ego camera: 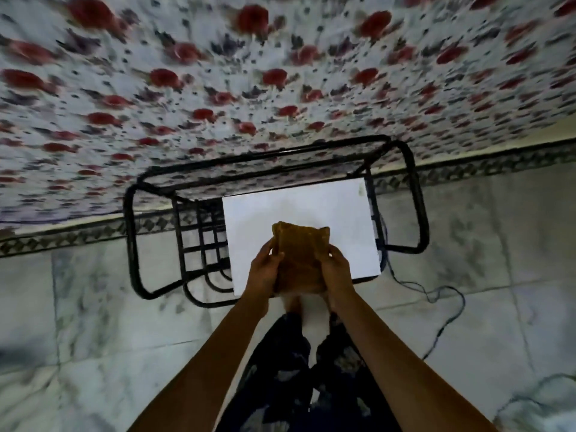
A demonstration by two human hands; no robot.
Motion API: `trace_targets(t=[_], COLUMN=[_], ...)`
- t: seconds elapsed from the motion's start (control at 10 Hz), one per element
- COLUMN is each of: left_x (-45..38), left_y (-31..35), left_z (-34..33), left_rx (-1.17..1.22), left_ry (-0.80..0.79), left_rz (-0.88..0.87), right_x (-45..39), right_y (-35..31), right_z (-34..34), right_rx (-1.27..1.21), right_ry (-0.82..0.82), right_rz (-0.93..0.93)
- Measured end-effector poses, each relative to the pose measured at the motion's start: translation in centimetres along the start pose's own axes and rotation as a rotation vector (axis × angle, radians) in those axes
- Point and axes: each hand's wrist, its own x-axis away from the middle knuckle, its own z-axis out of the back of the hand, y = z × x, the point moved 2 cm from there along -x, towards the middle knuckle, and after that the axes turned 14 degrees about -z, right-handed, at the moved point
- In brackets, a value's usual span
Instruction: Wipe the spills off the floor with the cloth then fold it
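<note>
Right now I see the brown cloth [299, 257], already folded small, held up above the white sheet [299, 213] on the black rack [187, 244], my left hand [265, 269] and right hand [336, 269] each pinching a side edge. If either pinch loosens, the layers could spring apart, or the cloth could drop past the white sheet onto the floor [93, 307].
</note>
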Motion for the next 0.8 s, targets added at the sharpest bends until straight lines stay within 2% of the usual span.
trace_targets(t=[0.2,0.4,0.6,0.8], left_x=[-8.0,-10.9,-11.0,-9.4], left_y=[-4.1,-6.4,-8.1,-7.2], left_z=[-0.2,-1.2,-1.0,-0.4], left_rx=[0.068,0.147,0.113,-0.072], left_ry=[0.11,0.138,0.17,0.255], left_rz=[-0.023,-0.032,-0.003,0.046], right_x=[-8.5,-12.6,-14.2,-11.1], right_y=[-2.3,-3.3,-2.4,-1.9], right_z=[-1.7,-2.0,-1.8,-0.4], right_rx=[0.152,0.36,0.533,0.512], right_ry=[-0.041,0.076,0.143,0.108], right_rz=[0.118,0.277,0.366,0.371])
